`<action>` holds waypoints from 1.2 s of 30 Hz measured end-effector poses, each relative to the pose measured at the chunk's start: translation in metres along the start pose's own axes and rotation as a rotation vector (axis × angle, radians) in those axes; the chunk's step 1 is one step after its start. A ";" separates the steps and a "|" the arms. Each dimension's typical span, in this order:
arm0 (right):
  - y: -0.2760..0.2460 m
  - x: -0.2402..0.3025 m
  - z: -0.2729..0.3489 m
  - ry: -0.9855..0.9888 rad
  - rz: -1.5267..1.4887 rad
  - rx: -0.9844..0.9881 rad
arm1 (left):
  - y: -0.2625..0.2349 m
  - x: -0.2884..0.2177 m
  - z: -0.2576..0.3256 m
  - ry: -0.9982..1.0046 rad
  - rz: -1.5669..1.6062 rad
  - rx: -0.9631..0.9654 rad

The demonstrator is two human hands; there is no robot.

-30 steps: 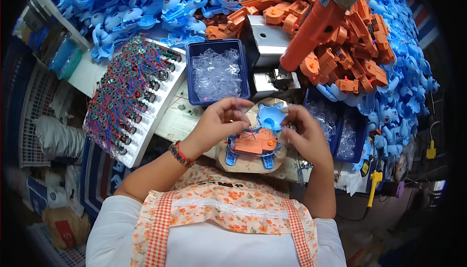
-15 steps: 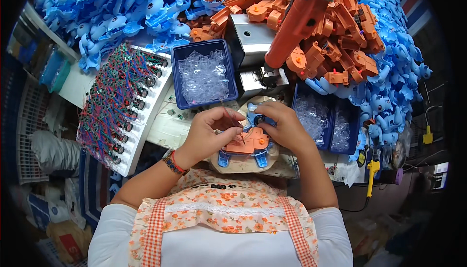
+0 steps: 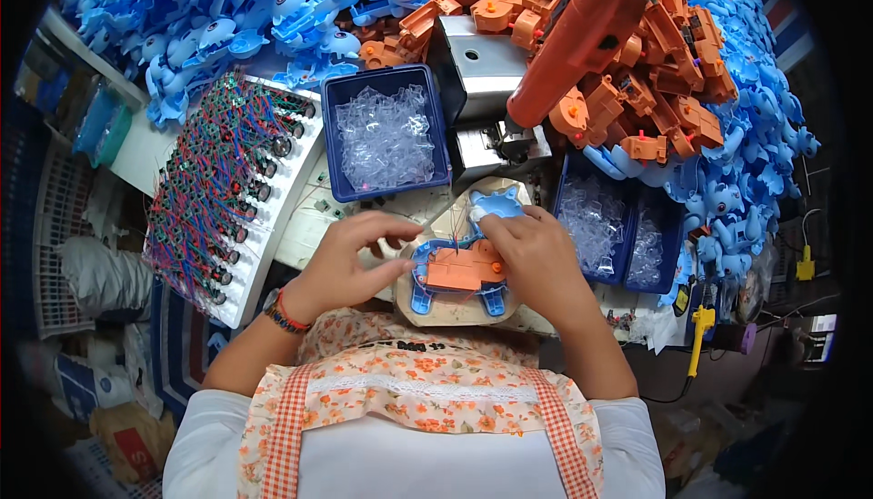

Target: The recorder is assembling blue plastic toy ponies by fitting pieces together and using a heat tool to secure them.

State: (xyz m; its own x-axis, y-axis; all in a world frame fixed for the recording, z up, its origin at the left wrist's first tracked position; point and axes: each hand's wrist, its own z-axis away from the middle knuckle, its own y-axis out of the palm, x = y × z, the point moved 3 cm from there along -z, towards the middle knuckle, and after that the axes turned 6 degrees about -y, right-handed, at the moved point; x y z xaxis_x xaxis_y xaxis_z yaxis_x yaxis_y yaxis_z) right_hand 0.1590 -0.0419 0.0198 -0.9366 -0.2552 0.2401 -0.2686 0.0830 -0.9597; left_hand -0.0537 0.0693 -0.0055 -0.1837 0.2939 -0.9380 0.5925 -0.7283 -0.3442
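Note:
A blue plastic toy shell (image 3: 452,274) with an orange box part (image 3: 462,270) fitted in it lies on a round wooden block (image 3: 455,310) in front of me. My left hand (image 3: 350,258) rests at the shell's left edge, fingertips pinching at the blue rim. My right hand (image 3: 535,256) presses on the shell's right side, fingers curled over the orange part and the blue upper piece (image 3: 496,202). Thin wires run across the orange part.
A blue bin of clear plastic pieces (image 3: 386,135) stands behind the block; two more blue bins (image 3: 618,235) are to the right. A white rack of wired parts (image 3: 232,181) is at left. Heaps of blue shells (image 3: 227,17) and orange parts (image 3: 637,72) fill the back. An orange tool (image 3: 587,35) hangs overhead.
Both hands have shifted slightly on the toy shell; the left fingers moved down to the shell's left edge. The camera view has drifted, so the whole scene sits a little lower.

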 end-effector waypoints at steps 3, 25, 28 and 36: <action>0.002 0.001 0.004 0.034 -0.016 -0.037 | 0.003 0.005 0.012 -0.022 -0.048 0.006; 0.020 0.060 -0.018 -0.189 -0.176 -0.334 | 0.005 -0.002 0.023 0.065 -0.190 -0.140; 0.022 0.051 -0.022 -0.183 -0.244 -0.338 | 0.005 0.002 0.021 -0.029 -0.077 -0.056; 0.017 0.046 -0.027 -0.123 -0.391 -0.311 | 0.010 -0.003 0.017 -0.099 0.041 -0.143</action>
State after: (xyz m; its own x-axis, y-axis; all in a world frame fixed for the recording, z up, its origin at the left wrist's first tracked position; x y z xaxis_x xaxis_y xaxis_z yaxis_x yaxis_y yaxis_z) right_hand 0.1053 -0.0258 0.0185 -0.7241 -0.4347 0.5354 -0.6655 0.2367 -0.7079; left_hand -0.0605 0.0510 -0.0062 -0.2296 0.1984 -0.9529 0.7051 -0.6410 -0.3033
